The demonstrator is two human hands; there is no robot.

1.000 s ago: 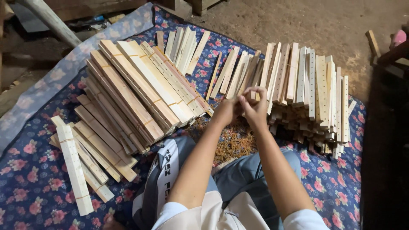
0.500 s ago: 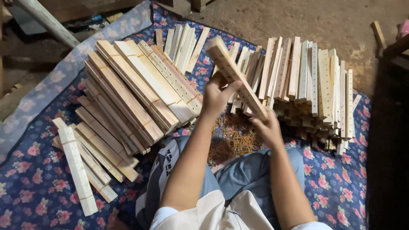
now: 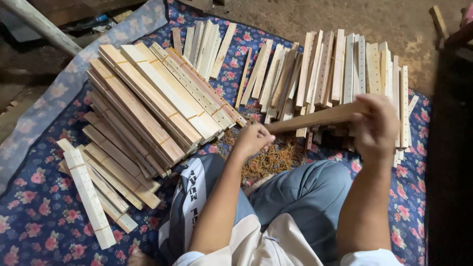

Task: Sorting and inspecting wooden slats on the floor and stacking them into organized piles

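Both hands gripping a bundle of wooden slats crosswise above the rubber bands, left hand clasping one end, right hand the other; bundle now lying flatter than half a second ago; flowered cloth bearing slat stacks

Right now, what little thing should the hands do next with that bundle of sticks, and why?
Probably the left hand should pick a rubber band from the rubber band pile just beneath it, since both hands grip the bundle of slats, the right hand at its far end, and the stacked bundles wear bands.
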